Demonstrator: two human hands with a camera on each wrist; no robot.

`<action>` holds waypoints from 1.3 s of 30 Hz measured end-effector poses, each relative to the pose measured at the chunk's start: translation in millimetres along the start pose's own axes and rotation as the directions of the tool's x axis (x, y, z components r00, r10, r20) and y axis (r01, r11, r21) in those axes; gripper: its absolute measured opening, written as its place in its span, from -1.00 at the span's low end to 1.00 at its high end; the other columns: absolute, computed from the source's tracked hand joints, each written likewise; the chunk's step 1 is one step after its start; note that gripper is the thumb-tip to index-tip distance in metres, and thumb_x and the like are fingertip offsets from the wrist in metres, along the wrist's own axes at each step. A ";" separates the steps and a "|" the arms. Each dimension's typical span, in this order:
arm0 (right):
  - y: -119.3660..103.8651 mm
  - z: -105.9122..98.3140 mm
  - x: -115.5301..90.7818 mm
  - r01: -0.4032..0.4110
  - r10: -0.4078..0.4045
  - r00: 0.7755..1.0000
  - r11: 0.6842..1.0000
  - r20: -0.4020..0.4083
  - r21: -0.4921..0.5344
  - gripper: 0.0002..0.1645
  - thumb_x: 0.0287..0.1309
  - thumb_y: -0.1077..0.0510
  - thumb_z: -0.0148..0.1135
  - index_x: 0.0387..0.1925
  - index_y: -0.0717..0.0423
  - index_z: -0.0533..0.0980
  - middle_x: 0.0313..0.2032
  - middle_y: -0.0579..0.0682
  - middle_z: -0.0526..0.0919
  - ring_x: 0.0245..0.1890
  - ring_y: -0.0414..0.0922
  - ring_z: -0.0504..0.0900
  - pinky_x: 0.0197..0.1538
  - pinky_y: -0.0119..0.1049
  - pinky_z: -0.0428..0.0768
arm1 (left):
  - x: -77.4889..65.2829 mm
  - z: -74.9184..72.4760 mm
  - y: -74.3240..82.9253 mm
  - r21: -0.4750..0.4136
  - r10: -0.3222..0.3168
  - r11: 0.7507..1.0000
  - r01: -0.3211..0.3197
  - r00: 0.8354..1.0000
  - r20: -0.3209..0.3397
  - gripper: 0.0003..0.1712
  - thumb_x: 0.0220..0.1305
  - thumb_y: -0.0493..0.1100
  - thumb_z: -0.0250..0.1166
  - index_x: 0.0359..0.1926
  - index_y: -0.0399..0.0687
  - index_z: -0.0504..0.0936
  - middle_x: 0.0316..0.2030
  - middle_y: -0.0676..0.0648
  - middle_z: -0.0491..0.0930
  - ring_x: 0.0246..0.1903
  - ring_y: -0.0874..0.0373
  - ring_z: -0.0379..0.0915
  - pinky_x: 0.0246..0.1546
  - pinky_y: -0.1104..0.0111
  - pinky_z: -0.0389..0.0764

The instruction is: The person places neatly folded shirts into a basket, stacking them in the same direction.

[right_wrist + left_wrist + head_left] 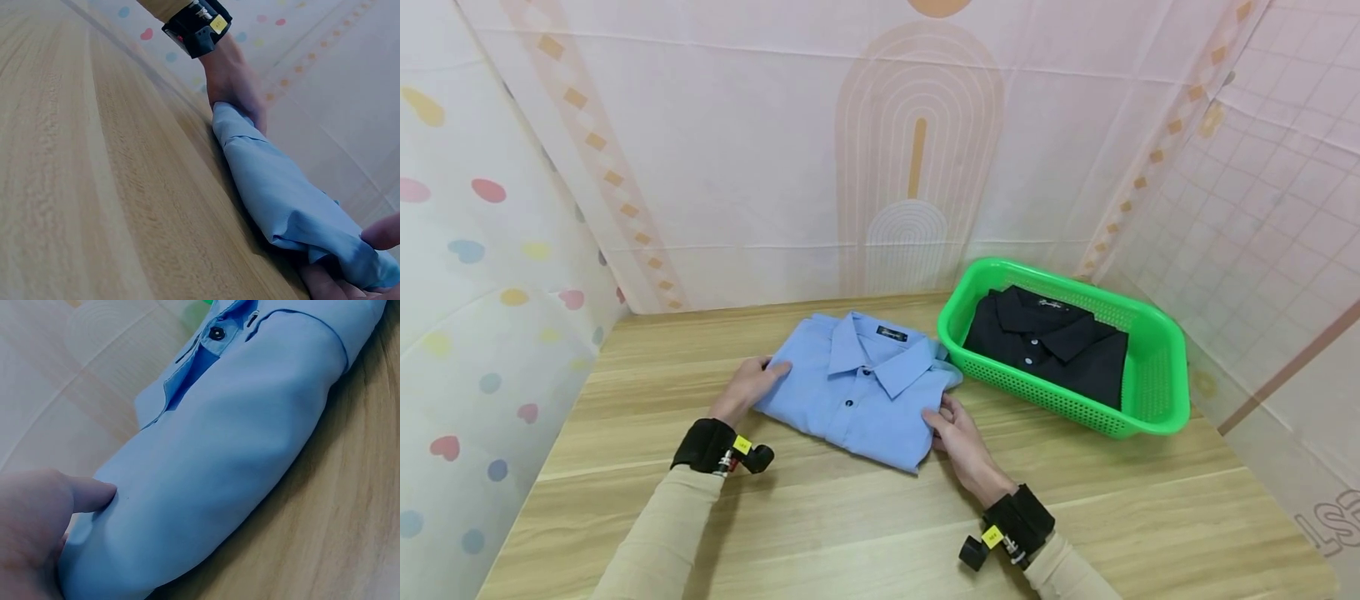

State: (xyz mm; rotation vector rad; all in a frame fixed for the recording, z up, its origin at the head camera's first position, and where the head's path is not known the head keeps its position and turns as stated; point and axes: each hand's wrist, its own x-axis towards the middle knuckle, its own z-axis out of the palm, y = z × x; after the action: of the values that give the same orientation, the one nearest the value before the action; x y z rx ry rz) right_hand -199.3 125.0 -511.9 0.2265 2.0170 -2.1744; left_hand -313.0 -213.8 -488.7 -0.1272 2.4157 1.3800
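A folded light-blue shirt (pixel 857 400) lies on the wooden table, its collar towards the back wall. My left hand (pixel 749 388) grips its left side; in the left wrist view the thumb (pixel 94 494) presses on top of the cloth while the fingers are mostly hidden under it. At the shirt's right edge, my right hand (pixel 964 446) pinches the fabric. The right wrist view shows that thumb (pixel 381 232) above the folded cloth (pixel 281 194) and the fingers tucked beneath. Dark buttons run down the shirt's front.
To the right of the shirt stands a green plastic basket (pixel 1157 367), close beside it. A folded black shirt (pixel 1052 346) lies inside. Patterned cloth walls (pixel 737 167) border the wooden table (pixel 820 533) at the back and sides.
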 end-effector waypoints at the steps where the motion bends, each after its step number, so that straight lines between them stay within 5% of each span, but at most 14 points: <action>1: 0.1 -0.2 0.1 -0.003 0.003 1.000 1.000 0.000 -0.003 -0.13 0.52 0.11 0.07 0.58 0.38 -0.09 0.43 0.39 0.32 0.35 0.22 0.44 0.27 0.00 0.55 | 0.3 0.5 -0.5 -0.006 -0.004 1.000 0.004 1.000 -0.005 -0.14 0.59 0.14 0.03 0.58 -0.38 0.06 0.55 -0.41 0.07 0.54 -0.27 0.01 0.53 -0.09 0.12; 13: -0.9 0.4 1.1 -0.014 0.014 1.000 1.000 -0.004 -0.018 -0.09 0.50 0.09 0.13 0.60 0.34 -0.09 0.42 0.34 0.36 0.27 0.10 0.50 0.10 -0.18 0.64 | -1.7 5.4 0.0 -0.028 0.002 1.000 -0.004 0.997 -0.082 -0.17 0.60 0.07 0.04 0.58 -0.40 0.03 0.56 -0.41 0.04 0.55 -0.28 -0.02 0.53 -0.08 0.10; 19: -3.2 2.4 0.3 0.000 0.000 1.000 1.000 -0.003 0.009 -0.10 0.47 0.17 0.15 0.59 0.34 -0.08 0.45 0.35 0.32 0.34 0.17 0.46 0.25 -0.08 0.57 | -5.1 8.1 -3.9 -0.045 0.058 0.997 -0.065 0.988 -0.145 -0.27 0.61 0.00 0.04 0.53 -0.44 0.16 0.50 -0.42 0.19 0.48 -0.26 0.15 0.49 -0.08 0.22; 25: -4.7 6.6 -1.0 0.032 -0.032 0.999 0.999 0.018 0.030 -0.10 0.46 0.23 0.12 0.59 0.38 -0.12 0.49 0.40 0.23 0.42 0.25 0.36 0.39 0.06 0.45 | -9.3 8.8 -9.6 -0.048 0.139 0.987 -0.155 0.961 -0.239 -0.37 0.59 -0.08 0.08 0.43 -0.48 0.33 0.40 -0.45 0.35 0.39 -0.25 0.29 0.43 -0.06 0.32; 39: -6.6 11.9 -5.5 0.045 -0.045 0.999 0.999 0.011 0.028 -0.07 0.44 0.23 0.15 0.60 0.34 -0.11 0.52 0.38 0.18 0.46 0.24 0.30 0.45 0.11 0.35 | -27.9 4.0 -8.9 -0.013 0.183 0.981 -0.194 0.945 -0.272 -0.37 0.62 -0.06 0.04 0.46 -0.45 0.30 0.40 -0.44 0.36 0.37 -0.28 0.34 0.40 -0.08 0.37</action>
State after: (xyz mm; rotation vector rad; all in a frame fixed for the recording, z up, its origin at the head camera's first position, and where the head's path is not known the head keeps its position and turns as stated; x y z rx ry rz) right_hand -195.4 113.8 -503.3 0.1731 2.0058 -2.2265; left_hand -283.8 -217.7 -488.2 -0.1015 2.6834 1.5865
